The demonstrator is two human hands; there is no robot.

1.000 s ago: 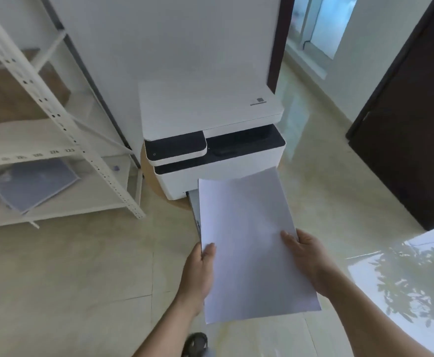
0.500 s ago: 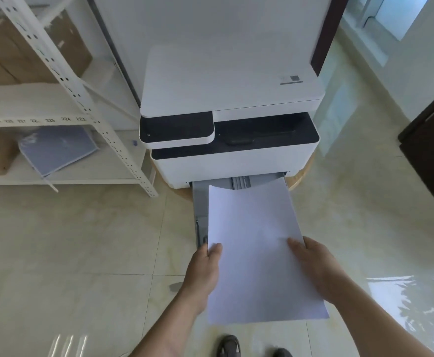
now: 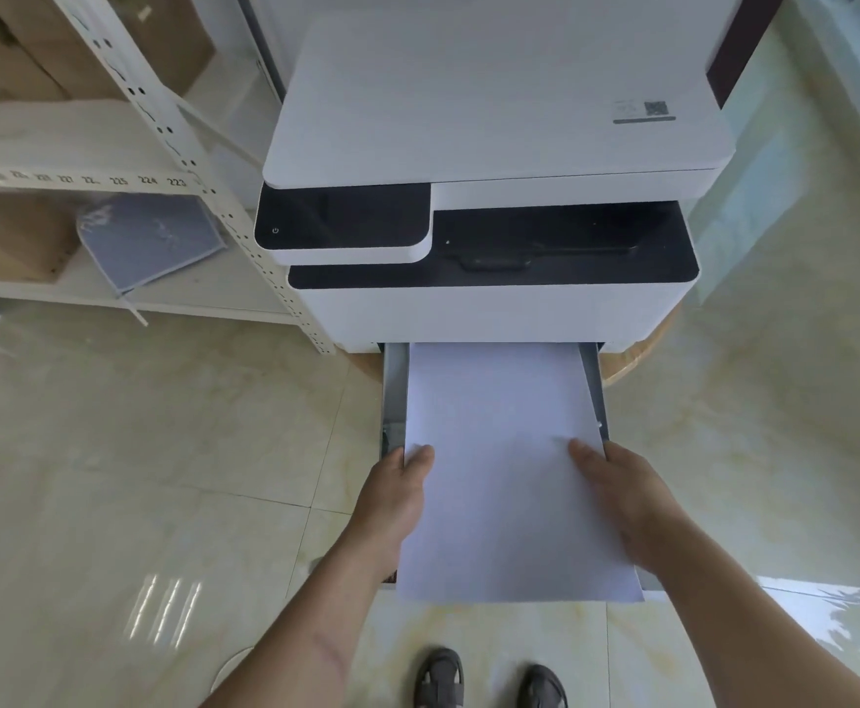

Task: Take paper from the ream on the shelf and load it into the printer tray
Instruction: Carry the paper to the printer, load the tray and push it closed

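Observation:
A white stack of paper (image 3: 504,452) lies over the pulled-out grey printer tray (image 3: 393,396), its far edge at the printer's front opening. My left hand (image 3: 397,498) grips the paper's left edge, thumb on top. On the right edge sits my right hand (image 3: 622,498), also holding it. The white and black printer (image 3: 494,196) stands low on a round wooden base. The ream (image 3: 149,237), in a bluish wrapper, rests on the lower shelf at the left.
A white metal shelving unit (image 3: 172,140) with cardboard boxes (image 3: 14,237) stands left of the printer. Glossy beige floor tiles (image 3: 137,452) surround the tray. My two sandalled feet (image 3: 489,677) are just below the paper.
I have come closer to the printer. The paper has moved forward and down, from above the tray to lying over it with its far edge at the printer's opening.

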